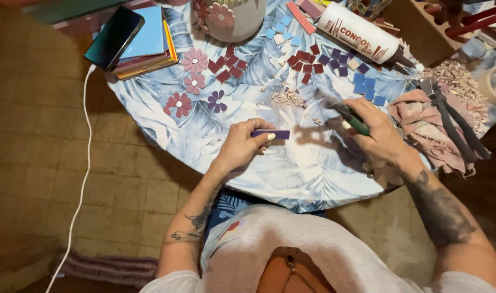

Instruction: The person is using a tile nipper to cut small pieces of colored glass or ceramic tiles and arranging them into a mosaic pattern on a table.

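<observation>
My left hand [242, 144] pinches a narrow purple tile strip [271, 134] just above the leaf-patterned tablecloth [307, 168]. To its right, my right hand [375, 133] grips a tile nipper with green handles [350, 116], its dark jaws pointing left toward the strip but apart from it. Small pale tile chips [287, 98] lie on the cloth just beyond both hands.
Tile flowers [194, 60] and loose dark red [226, 68], purple [340, 62] and blue [367, 87] tile squares lie further out. A white glue bottle [359, 32], a pink rag [427, 127], black pliers [449, 111], a decorated pot [234, 16], a phone [115, 35] on stacked tiles.
</observation>
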